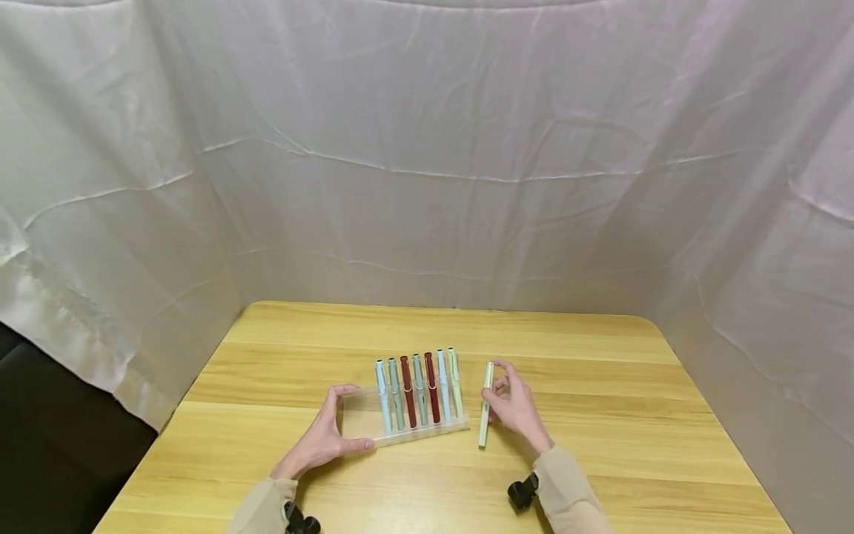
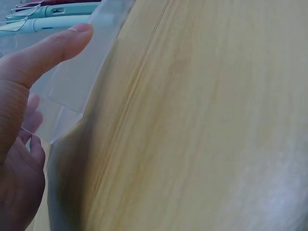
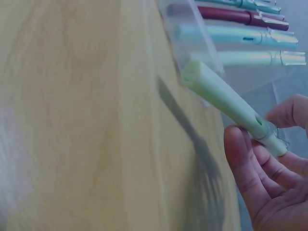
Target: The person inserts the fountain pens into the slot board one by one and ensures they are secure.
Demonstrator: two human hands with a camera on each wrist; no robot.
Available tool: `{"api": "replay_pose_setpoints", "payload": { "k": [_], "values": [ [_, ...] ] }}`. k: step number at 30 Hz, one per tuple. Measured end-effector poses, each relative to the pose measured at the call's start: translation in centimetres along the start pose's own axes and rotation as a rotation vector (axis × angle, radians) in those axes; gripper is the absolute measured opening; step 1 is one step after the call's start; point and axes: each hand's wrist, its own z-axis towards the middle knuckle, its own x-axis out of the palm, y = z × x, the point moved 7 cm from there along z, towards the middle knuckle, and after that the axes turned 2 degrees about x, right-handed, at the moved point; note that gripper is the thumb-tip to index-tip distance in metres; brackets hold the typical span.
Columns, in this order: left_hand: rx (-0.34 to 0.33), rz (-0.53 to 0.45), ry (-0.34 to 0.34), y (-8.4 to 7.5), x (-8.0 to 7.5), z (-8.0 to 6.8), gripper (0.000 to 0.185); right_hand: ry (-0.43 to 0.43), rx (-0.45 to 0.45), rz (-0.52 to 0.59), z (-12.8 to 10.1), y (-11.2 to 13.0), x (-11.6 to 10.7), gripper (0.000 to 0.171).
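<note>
A clear plastic pen stand [image 1: 360,417] rests on the table with several capped pens side by side in it: light blue [image 1: 385,404], grey-teal [image 1: 398,408], dark red [image 1: 409,397] and, at the right end, pale green [image 1: 457,389]. My left hand [image 1: 322,436] grips the stand's left end, thumb [image 2: 72,41] along its front edge. Just right of the stand, my right hand [image 1: 519,406] pinches another pale green pen [image 3: 221,96] between thumb and fingers near its clip end. This pen is held tilted above the table, its shadow falling on the wood.
The wooden table [image 1: 634,430] extends around the stand, with light grey curtains [image 1: 454,222] hanging behind it and at both sides. A black surface [image 1: 53,437] shows past the table's left edge. Small black cameras [image 1: 523,492] sit on both wrists.
</note>
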Motion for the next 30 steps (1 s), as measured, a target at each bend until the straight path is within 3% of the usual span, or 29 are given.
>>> {"api": "replay_pose_setpoints", "payload": {
  "k": [10, 23, 30],
  "values": [
    [0.026, 0.012, -0.018, -0.2, 0.0, 0.2, 0.101, -0.056, -0.132, 0.077, -0.9, 2.3, -0.2, 0.064],
    [0.037, 0.023, 0.000, -0.3, -0.3, -0.1, 0.100, -0.056, -0.197, 0.197, -2.0, 4.6, 0.5, 0.066],
    [0.049, 0.017, -0.006, -0.3, -0.3, -0.1, 0.099, -0.046, -0.275, 0.190, -2.6, 6.2, 1.2, 0.064]
  ]
}}
